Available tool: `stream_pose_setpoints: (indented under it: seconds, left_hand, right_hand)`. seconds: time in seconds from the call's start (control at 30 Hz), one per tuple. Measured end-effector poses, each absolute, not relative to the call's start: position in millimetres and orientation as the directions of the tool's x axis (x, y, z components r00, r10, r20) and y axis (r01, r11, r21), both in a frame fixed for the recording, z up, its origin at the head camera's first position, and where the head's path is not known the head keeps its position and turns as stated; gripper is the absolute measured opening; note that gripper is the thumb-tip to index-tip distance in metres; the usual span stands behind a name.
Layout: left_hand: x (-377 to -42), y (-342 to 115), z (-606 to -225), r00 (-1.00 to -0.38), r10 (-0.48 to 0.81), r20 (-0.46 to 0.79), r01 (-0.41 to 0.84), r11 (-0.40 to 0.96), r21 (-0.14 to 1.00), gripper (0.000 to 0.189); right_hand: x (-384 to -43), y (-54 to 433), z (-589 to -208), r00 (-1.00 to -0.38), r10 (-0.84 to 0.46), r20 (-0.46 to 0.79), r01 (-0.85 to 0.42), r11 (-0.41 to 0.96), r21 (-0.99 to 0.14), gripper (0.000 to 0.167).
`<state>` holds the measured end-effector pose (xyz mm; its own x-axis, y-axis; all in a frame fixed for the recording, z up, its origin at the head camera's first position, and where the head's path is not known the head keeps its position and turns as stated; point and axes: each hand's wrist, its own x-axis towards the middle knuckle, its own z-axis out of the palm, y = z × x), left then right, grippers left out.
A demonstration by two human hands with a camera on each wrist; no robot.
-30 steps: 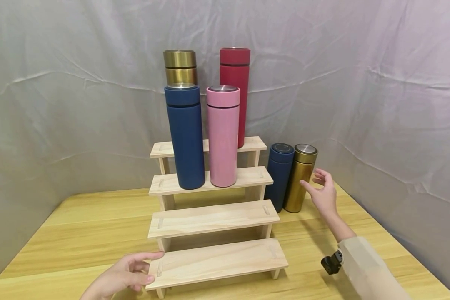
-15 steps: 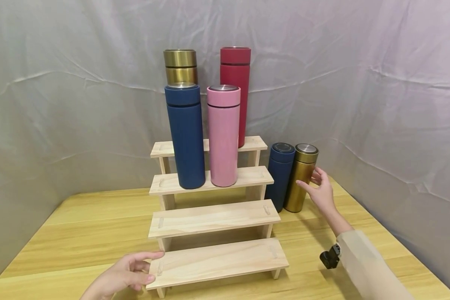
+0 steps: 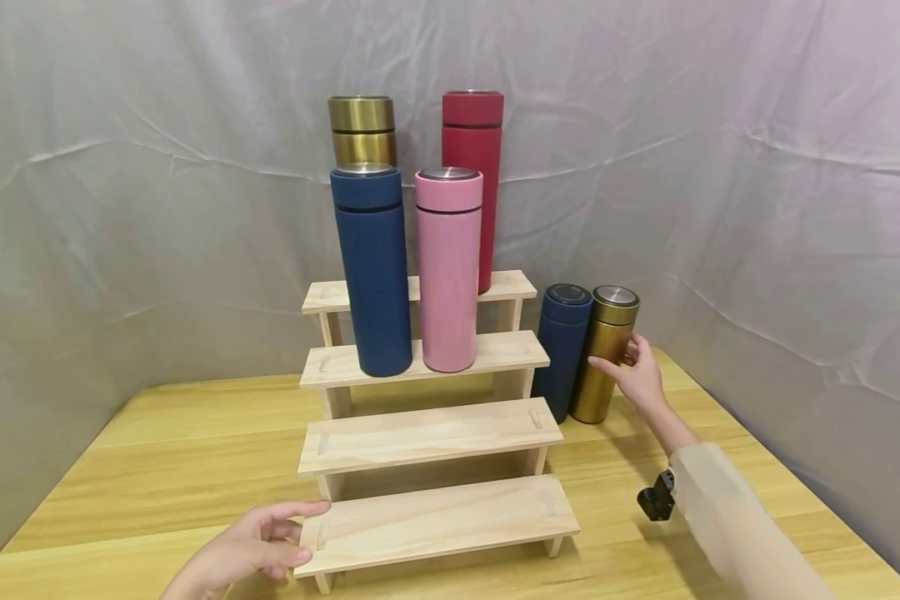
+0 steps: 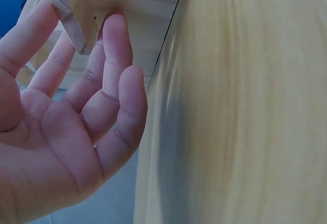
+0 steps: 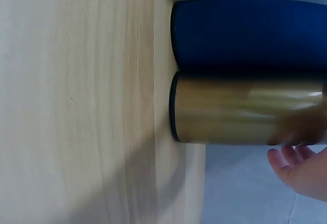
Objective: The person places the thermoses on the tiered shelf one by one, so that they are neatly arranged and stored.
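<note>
In the head view, my left hand [image 3: 243, 546] pinches the left end of the lowest step of a pale wooden stepped stand [image 3: 435, 521]; the left wrist view shows its fingers curled near the stand's leg [image 4: 71, 17]. My right hand [image 3: 637, 379] is around the middle of a gold thermos bottle [image 3: 603, 350], thumb across the front and fingertips partly hidden behind it. The gold bottle stands upright on the table, its base on the wood in the right wrist view. A dark blue thermos [image 3: 565, 333] stands close against its left side.
On the stand's second-highest step are a blue thermos [image 3: 375, 283] and a pink thermos [image 3: 450, 283]. Behind them, higher up, stand another gold thermos [image 3: 363, 146] and a red thermos [image 3: 474, 146]. Grey cloth [image 3: 157, 250] encloses the wooden table [image 3: 142, 475].
My right hand has moved left onto the gold thermos bottle, its thumb now farther across the front. The left hand keeps its place on the stand. The bottles have not moved.
</note>
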<state>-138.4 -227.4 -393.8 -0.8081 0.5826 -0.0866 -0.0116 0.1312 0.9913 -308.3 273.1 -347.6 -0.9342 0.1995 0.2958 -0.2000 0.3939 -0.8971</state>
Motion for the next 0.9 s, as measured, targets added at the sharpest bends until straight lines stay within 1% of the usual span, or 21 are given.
stream_pose_setpoints:
  seconds: [0.1, 0.27, 0.47, 0.63, 0.9]
  left_hand:
    - [-138.1, -227.0, -392.9, -0.809, 0.58, -0.091, -0.014, 0.136, 0.991, 0.045]
    - [-138.5, -225.9, -390.9, -0.816, 0.568, -0.106, -0.012, 0.166, 0.986, 0.047]
    - [-138.3, -227.1, -391.1, -0.815, 0.57, -0.103, -0.015, 0.158, 0.987, 0.047]
    - [-138.5, -227.6, -392.4, -0.814, 0.573, -0.096, -0.014, 0.145, 0.989, 0.046]
    - [-138.4, -228.0, -394.6, -0.809, 0.582, -0.08, -0.009, 0.123, 0.992, 0.045]
  right_hand:
    - [-312.2, 274.3, -348.8, -0.936, 0.18, 0.303, -0.213, 0.396, -0.893, 0.079]
    - [-316.6, 275.2, -351.3, -0.936, 0.153, 0.317, -0.234, 0.405, -0.884, 0.071]
    - [-316.9, 273.7, -352.5, -0.94, 0.139, 0.31, -0.232, 0.406, -0.884, 0.062]
    - [-315.4, 273.1, -353.4, -0.936, 0.169, 0.308, -0.219, 0.403, -0.889, 0.063]
    - [-311.6, 271.3, -354.8, -0.905, 0.259, 0.339, -0.21, 0.422, -0.882, 0.061]
